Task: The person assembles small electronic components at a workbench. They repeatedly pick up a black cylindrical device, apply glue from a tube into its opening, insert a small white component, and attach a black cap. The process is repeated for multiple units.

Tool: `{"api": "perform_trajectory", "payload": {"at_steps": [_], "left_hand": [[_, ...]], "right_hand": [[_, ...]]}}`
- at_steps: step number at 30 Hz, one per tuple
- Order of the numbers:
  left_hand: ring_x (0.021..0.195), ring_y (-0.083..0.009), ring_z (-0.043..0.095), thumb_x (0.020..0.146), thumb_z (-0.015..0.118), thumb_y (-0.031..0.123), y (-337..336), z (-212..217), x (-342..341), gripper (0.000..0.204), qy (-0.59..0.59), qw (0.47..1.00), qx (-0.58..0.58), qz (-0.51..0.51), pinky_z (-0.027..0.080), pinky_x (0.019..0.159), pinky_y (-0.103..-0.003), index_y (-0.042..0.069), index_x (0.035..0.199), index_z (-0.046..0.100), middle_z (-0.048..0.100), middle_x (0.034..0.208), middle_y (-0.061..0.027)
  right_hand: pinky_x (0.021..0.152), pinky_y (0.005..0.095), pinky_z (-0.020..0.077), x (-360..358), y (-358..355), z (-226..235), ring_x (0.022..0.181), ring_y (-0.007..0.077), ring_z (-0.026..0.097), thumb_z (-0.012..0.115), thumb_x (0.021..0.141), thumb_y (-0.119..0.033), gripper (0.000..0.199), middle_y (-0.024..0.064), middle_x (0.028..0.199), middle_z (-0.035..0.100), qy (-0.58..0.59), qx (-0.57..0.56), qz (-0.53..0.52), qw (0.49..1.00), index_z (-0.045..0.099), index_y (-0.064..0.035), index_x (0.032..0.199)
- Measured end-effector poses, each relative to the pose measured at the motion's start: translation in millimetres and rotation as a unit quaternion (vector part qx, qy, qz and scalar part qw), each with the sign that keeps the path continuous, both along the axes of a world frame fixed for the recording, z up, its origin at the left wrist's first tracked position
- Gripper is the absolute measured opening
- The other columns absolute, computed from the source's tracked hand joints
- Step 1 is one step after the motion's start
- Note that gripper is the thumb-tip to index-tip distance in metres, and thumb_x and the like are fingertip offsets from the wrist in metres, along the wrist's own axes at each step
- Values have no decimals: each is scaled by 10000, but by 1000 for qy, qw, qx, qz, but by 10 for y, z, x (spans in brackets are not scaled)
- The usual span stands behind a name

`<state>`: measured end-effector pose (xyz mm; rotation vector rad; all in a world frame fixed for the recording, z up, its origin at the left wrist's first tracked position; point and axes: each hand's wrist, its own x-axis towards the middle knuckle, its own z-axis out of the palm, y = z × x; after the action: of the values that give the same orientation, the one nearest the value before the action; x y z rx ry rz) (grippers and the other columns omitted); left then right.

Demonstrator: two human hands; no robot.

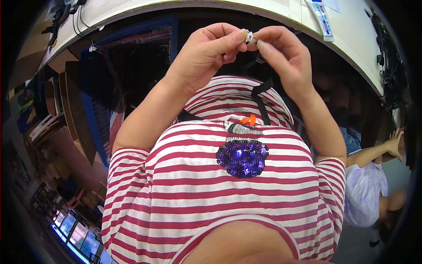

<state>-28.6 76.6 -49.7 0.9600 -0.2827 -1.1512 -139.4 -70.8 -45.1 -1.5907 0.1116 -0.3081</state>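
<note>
The pale bench curves across twelve o'clock, a white-and-blue tube lying on it between one and two. Black cables bunch at two, a person in a pale top is at four, bright panes at eight, cardboard at nine, a blue crate near ten.

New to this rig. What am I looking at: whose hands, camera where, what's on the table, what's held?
No machine here: these are a person's bare hands. The single picture comes from a fisheye camera on that person's head, looking down over their striped shirt; the wide lens bends straight edges. Near the top, the left hand and right hand meet, pinching a small whitish piece, too small to identify. On the pale tabletop lies a white-and-blue tube; dark cables bunch at its right end.
</note>
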Motion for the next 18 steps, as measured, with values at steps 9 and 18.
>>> {"api": "perform_trajectory", "payload": {"at_steps": [9, 18], "left_hand": [[726, -47, 520, 800, 640, 195, 24, 210, 176, 169, -302, 941, 103, -114, 393, 656, -172, 31, 841, 630, 598, 767, -9], [677, -44, 482, 807, 644, 176, -15, -17, 119, 139, -199, 976, 67, -60, 379, 618, -175, 38, 822, 634, 590, 748, 7]], "right_hand": [[687, 214, 469, 26, -145, 20, 752, 109, 596, 592, 824, -66, 108, 51, 796, 627, 11, -80, 78, 994, 605, -2, 911], [674, 233, 479, -3, -118, -28, 730, 132, 601, 644, 768, -33, 118, 57, 810, 640, -38, -155, -19, 987, 639, -16, 885]]}}
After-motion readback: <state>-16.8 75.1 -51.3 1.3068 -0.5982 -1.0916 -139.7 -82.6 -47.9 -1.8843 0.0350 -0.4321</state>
